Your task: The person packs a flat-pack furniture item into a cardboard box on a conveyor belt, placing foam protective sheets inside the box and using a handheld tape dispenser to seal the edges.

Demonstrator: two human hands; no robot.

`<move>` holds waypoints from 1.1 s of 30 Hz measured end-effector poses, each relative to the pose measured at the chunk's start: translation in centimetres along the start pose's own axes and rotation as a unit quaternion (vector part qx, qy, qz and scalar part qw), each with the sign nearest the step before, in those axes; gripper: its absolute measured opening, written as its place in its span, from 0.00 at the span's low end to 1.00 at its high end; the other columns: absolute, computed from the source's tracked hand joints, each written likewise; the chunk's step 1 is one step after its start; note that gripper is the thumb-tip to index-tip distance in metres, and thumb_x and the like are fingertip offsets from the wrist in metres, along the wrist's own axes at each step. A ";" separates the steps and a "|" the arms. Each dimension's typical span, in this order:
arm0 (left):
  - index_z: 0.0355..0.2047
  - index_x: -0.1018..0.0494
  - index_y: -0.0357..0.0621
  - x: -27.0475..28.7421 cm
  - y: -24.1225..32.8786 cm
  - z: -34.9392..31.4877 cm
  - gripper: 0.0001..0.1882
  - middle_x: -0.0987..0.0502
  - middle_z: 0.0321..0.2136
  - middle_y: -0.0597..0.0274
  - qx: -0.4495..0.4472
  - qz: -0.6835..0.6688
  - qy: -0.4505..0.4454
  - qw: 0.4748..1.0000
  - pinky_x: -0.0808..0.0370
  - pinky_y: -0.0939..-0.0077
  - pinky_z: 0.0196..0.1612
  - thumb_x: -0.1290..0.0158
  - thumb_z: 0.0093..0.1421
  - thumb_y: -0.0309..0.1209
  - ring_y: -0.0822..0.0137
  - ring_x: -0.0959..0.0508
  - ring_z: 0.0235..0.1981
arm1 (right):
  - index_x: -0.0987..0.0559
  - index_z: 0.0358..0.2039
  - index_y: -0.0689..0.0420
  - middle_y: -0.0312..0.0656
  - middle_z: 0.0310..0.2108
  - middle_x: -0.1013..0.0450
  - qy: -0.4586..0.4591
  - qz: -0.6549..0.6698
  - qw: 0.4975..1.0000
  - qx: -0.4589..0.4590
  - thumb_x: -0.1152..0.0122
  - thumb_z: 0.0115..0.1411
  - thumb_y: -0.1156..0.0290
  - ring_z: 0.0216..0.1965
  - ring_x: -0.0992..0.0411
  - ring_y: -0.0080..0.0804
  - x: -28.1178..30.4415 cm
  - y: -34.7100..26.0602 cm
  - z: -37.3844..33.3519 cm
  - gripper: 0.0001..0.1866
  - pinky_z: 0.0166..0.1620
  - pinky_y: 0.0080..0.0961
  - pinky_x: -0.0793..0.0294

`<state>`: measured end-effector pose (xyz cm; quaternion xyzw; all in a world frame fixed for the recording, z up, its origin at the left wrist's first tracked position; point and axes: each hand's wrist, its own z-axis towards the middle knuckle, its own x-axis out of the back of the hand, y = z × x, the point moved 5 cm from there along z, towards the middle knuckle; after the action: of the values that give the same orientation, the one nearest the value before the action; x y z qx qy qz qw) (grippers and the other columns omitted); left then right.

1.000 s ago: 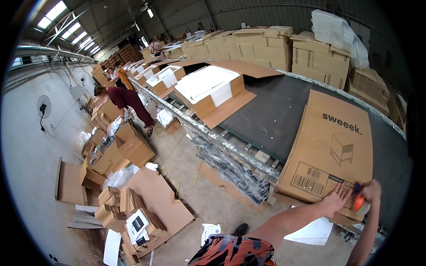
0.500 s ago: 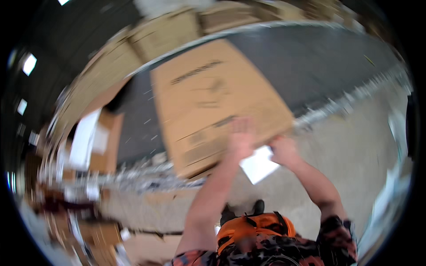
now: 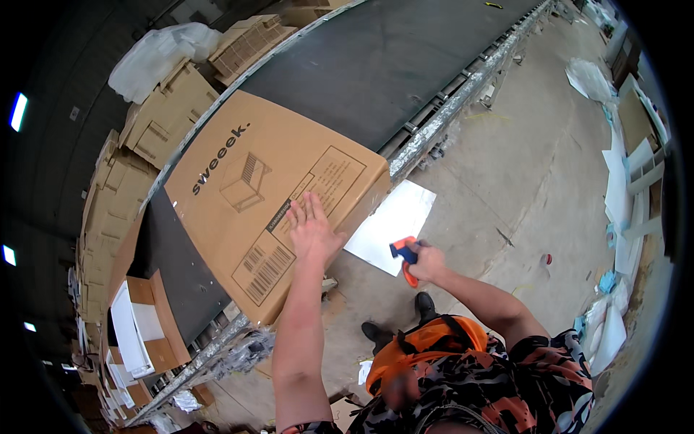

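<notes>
A large flat brown carton [image 3: 217, 137] lies on the dark conveyor belt, its top printed with black lettering, a furniture drawing and barcodes. My left hand [image 3: 315, 235] rests on the carton's near part with fingers spread, holding nothing. To the right, my right hand [image 3: 428, 262] is closed around an orange-and-blue hand tool [image 3: 405, 252]; its exact kind I cannot make out. That tool is apart from the carton. Beyond it, a white sheet [image 3: 394, 217] shows below the carton's near right edge, partly hidden by the carton.
The conveyor belt [image 3: 340, 72] runs to the upper right along a metal side rail [image 3: 463, 101]. Stacked cartons [image 3: 170, 108] line its far side. An opened carton with white panels [image 3: 137, 325] stands at left. Plastic wrap and boards [image 3: 614, 181] lie along the right.
The view has turned, so the carton now appears farther left and tilted. My right hand has come away from the carton's edge, and the tool in it now shows. The left hand remains on the carton.
</notes>
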<state>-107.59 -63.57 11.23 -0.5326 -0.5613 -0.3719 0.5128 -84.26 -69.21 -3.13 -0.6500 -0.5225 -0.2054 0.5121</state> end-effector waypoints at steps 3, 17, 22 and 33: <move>0.66 0.62 0.38 0.0 -0.3 0.1 0.61 0.55 0.67 0.52 0.003 0.000 -0.004 1.000 0.57 0.62 0.69 0.37 0.44 0.52 0.49 0.55 0.68 | 0.30 0.55 0.55 0.52 0.47 0.32 0.247 0.212 0.945 0.041 0.40 0.42 0.66 0.40 0.27 0.53 3.6 -1.8 -0.8 0.34 0.44 0.41 0.26; 0.65 0.60 0.35 -1.0 -1.0 -0.7 0.58 0.55 0.66 0.44 -0.040 -0.027 0.075 0.996 0.59 0.54 0.68 0.39 0.45 0.49 0.47 0.55 0.68 | 0.27 0.54 0.55 0.63 0.52 0.36 0.604 0.122 0.768 0.175 0.39 0.42 0.70 0.41 0.29 0.58 12.8 -12.6 1.6 0.33 0.43 0.39 0.26; 0.61 0.51 0.27 0.0 -8.9 -10.5 0.58 0.50 0.63 0.35 -0.084 -0.008 0.127 0.988 0.55 0.51 0.67 0.37 0.42 0.54 0.42 0.51 0.66 | 0.27 0.55 0.52 0.66 0.52 0.37 0.608 0.102 0.773 0.148 0.40 0.43 0.68 0.42 0.29 0.60 13.1 -11.6 2.1 0.33 0.44 0.41 0.26; 0.56 0.42 0.22 -6.2 -16.6 -14.7 0.51 0.43 0.58 0.27 -0.097 -0.062 0.208 0.971 0.51 0.53 0.66 0.43 0.47 0.57 0.37 0.44 0.62 | 0.24 0.52 0.46 0.52 0.52 0.34 0.524 0.096 0.836 0.128 0.38 0.44 0.64 0.42 0.28 0.51 15.3 -15.9 0.3 0.29 0.44 0.38 0.27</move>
<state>-121.74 -81.68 10.25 -0.4552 -0.4357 -0.5579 0.5401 -92.87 -62.90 16.22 -0.4206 -0.1325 -0.3963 0.8053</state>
